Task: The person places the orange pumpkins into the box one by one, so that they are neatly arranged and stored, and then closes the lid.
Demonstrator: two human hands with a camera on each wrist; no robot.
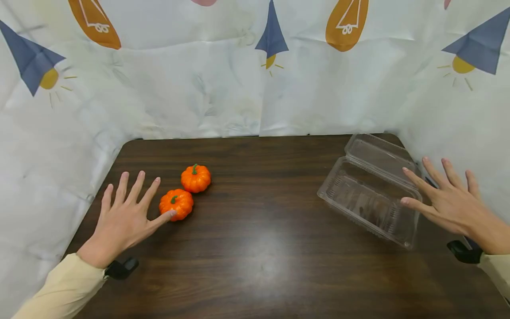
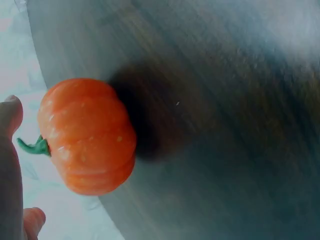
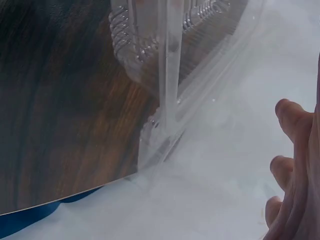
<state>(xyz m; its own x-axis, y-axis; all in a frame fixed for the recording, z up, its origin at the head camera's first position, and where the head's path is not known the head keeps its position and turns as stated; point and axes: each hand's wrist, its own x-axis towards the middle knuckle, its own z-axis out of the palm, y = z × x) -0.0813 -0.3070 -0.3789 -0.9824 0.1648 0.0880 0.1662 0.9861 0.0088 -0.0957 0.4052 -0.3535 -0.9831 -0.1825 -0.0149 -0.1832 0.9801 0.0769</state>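
Observation:
Two small orange pumpkins with green stems sit on the dark wooden table (image 1: 259, 239): a near pumpkin (image 1: 176, 204) and a far pumpkin (image 1: 195, 178), side by side. My left hand (image 1: 153, 204) lies flat with fingers spread, its thumb tip touching the near pumpkin's lower left side. The left wrist view shows one pumpkin (image 2: 87, 135) close beside my fingers (image 2: 10, 150). A clear plastic clamshell container (image 1: 368, 195) lies open at the right. My right hand (image 1: 422, 195) hovers spread at its right edge, holding nothing. The right wrist view shows the container's (image 3: 165, 65) ridged rim beside my fingers (image 3: 287, 115).
A white cloth backdrop (image 1: 223, 88) printed with blue and orange shapes surrounds the table on the far, left and right sides. The container's lid (image 1: 378, 153) folds back toward the far right corner. Bare wood lies between the pumpkins and the container.

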